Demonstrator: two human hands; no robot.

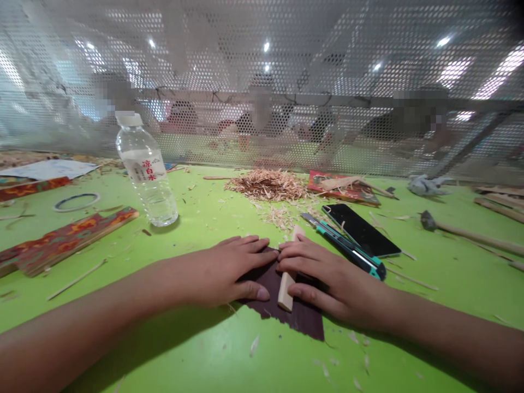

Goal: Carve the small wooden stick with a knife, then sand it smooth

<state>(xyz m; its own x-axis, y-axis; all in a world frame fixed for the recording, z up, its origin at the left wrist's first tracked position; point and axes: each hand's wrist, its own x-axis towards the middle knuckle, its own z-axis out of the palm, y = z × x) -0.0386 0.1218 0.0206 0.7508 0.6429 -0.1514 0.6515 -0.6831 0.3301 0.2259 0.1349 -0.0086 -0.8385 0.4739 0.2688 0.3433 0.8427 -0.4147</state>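
Observation:
A dark maroon sheet of sandpaper (305, 322) with a ragged near edge lies on the green table (229, 349). My left hand (216, 273) rests flat on its left side, fingers stretched out and thumb spread. On top of the sandpaper is a small pale wooden strip (285, 295), pointing away from me. My right hand (331, 275) grips this strip, fingers over it and thumb at its near right side; its middle is hidden under the fingers. Just beyond my right hand lies a black and teal utility knife (347, 246) with its blade out, alongside a black phone (364, 232).
A clear water bottle (149, 177) stands at left, near painted wood pieces (73, 237) and a ring (76, 202). Wood shavings (270, 185) are heaped at the back. A long-handled tool (470, 232) lies at right. Behind a perforated screen (262, 131) are people.

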